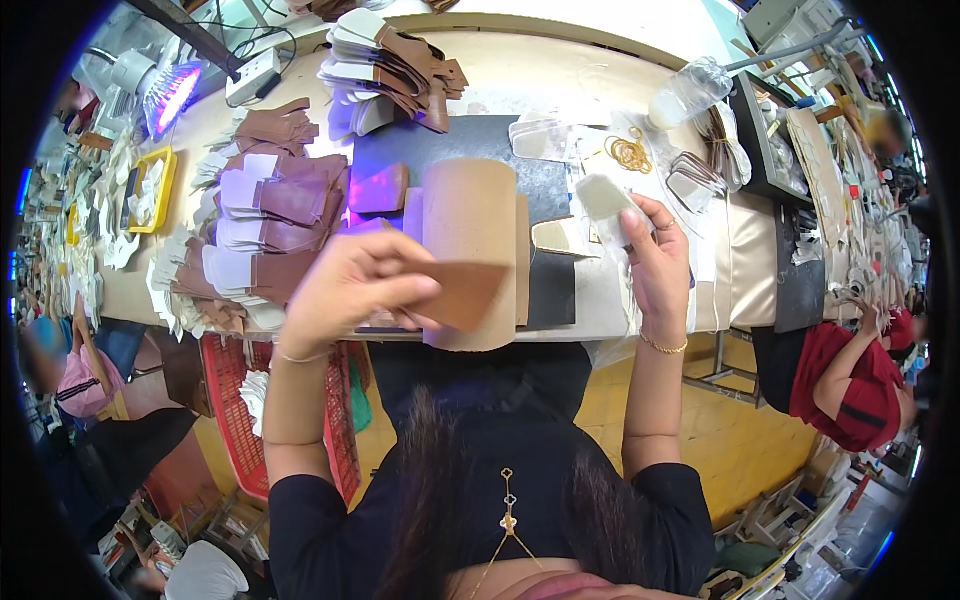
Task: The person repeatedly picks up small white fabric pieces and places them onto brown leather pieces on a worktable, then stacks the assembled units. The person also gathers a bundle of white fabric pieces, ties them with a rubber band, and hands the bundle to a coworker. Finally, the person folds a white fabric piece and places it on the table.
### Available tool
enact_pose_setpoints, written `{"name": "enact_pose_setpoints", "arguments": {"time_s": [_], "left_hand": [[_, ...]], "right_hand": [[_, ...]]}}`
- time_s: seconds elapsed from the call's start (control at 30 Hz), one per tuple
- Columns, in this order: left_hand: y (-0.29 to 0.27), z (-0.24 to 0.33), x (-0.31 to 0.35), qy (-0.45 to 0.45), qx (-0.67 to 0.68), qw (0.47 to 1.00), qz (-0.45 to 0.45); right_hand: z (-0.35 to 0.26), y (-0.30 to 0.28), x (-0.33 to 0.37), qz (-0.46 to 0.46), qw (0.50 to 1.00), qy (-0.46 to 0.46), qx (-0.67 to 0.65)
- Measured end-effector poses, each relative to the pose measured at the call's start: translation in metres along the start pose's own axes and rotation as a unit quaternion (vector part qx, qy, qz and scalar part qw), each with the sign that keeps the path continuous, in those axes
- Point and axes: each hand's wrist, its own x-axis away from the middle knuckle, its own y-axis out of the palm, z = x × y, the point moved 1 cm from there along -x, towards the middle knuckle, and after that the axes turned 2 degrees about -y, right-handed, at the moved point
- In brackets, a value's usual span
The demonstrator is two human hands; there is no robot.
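My left hand [360,285] is closed on the edge of a brown leather piece [470,290], smeared a little by motion. Behind this piece stands a tan, curved block or roll [470,205] at the table's front edge. In my right hand [658,255], fingers and thumb pinch a pale grey flat piece with rounded corners [603,198]. Just left of that hand lies another pale piece [562,237]. A smaller brown leather piece [378,189] rests on the dark mat [450,135], under purple light.
Stacks of brown leather pieces with white parts [270,195] cover the table's left side; another stack [392,75] lies behind. Rubber bands [628,152], a clear plastic bottle [690,92] and a black tray [770,140] are at right. A lit lamp [170,98] stands far left. Below hangs a red basket [235,420].
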Motion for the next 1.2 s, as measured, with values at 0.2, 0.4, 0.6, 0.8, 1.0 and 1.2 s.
{"name": "enact_pose_setpoints", "arguments": {"time_s": [0.2,0.4,0.6,0.8,1.0,1.2], "left_hand": [[0.010,-0.031,-0.021,-0.072,-0.008,0.997,-0.002],[0.005,-0.043,-0.014,-0.045,0.040,0.998,0.011],[0.005,-0.039,-0.011,-0.048,0.021,0.999,0.005],[0.006,-0.036,-0.009,-0.051,0.018,0.999,0.000],[0.002,-0.035,-0.011,-0.052,0.028,0.998,-0.022],[0.002,-0.036,-0.010,-0.054,0.025,0.998,-0.026]], "right_hand": [[-0.022,0.031,0.036,-0.096,0.993,0.060,0.025],[-0.008,0.072,0.046,-0.166,0.971,0.152,0.082],[0.001,0.085,0.042,-0.194,0.961,0.171,0.094],[0.007,0.087,0.039,-0.199,0.959,0.169,0.109],[0.005,0.088,0.038,-0.198,0.957,0.182,0.107],[0.004,0.092,0.039,-0.191,0.958,0.178,0.120]]}}
